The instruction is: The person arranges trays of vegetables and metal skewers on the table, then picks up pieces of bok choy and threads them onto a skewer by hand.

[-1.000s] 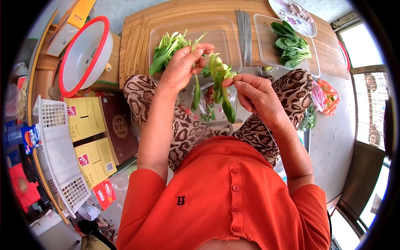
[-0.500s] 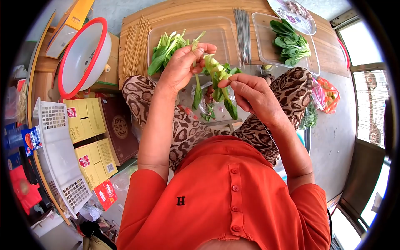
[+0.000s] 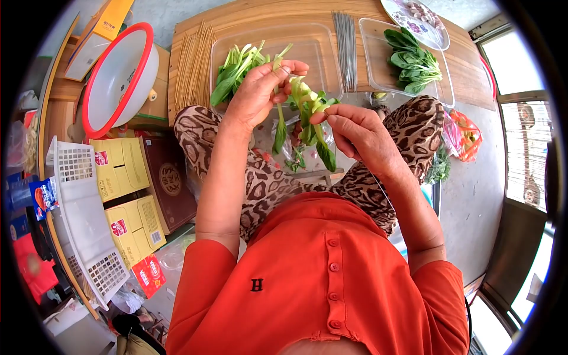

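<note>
My left hand [image 3: 260, 92] is closed on a leafy green stem [image 3: 280, 133] whose leaf hangs below the fingers. Thumb and forefinger of my right hand [image 3: 361, 133] pinch the lower part of a bunch of pale-stemmed greens [image 3: 310, 112], which hangs over my lap. A thin metal skewer, partly hidden, shows below my right hand. Behind my left hand, a clear plastic tray [image 3: 296, 41] holds loose green stems and leaves [image 3: 239, 68]. At the right, dark leafy greens [image 3: 411, 59] lie in a second clear tray [image 3: 376, 59].
Wooden sticks [image 3: 193, 68] and metal skewers [image 3: 345, 53] lie on the wooden table [image 3: 248, 16]. A patterned plate [image 3: 414, 23] is at the back right. Left are a red-rimmed basin [image 3: 121, 80], yellow boxes [image 3: 121, 168] and a white rack [image 3: 86, 219]. A red bag [image 3: 467, 139] is at right.
My right hand and the hanging greens have shifted slightly left and up since a second ago. Both hands keep their hold.
</note>
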A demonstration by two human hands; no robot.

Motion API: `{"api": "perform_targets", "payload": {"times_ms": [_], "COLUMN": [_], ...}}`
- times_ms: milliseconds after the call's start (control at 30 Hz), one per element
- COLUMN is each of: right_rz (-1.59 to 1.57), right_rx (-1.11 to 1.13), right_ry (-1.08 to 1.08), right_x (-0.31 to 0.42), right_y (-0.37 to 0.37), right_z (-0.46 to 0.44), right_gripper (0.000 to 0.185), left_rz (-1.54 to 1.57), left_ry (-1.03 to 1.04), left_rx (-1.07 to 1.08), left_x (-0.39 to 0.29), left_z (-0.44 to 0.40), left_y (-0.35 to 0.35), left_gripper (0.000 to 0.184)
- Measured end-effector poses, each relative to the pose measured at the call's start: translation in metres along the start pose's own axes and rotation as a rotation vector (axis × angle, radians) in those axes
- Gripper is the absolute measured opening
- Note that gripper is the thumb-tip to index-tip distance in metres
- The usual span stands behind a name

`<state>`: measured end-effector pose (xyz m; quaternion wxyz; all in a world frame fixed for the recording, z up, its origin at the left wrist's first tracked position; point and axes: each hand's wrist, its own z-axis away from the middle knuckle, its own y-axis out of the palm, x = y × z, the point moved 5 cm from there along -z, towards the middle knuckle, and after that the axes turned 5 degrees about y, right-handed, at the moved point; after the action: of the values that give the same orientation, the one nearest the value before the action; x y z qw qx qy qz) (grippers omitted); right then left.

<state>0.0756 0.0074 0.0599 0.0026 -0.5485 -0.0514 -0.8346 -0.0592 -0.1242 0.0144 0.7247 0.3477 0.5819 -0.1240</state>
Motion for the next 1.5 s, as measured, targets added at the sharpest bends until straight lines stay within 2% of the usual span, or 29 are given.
{"api": "perform_targets", "payload": {"times_ms": [833,1500], "right_rz": [-0.079,-0.029], "right_rx": [0.039,-0.02], "right_ry": [0.009,-0.129], "right_x": [-0.003,-0.002], "right_y": [0.002,0.005], "right_z": [-0.002,-0.007], "right_gripper": [0.025,0.025], "left_rz": [-0.191,-0.239], "left_ry": [0.077,0.101], "left_rx": [0.035,0.107], "left_x": [-0.006,-0.015], "left_z": [0.002,0.006], "left_y": [0.001,0.01], "left_gripper": [0.028,0.024]}}
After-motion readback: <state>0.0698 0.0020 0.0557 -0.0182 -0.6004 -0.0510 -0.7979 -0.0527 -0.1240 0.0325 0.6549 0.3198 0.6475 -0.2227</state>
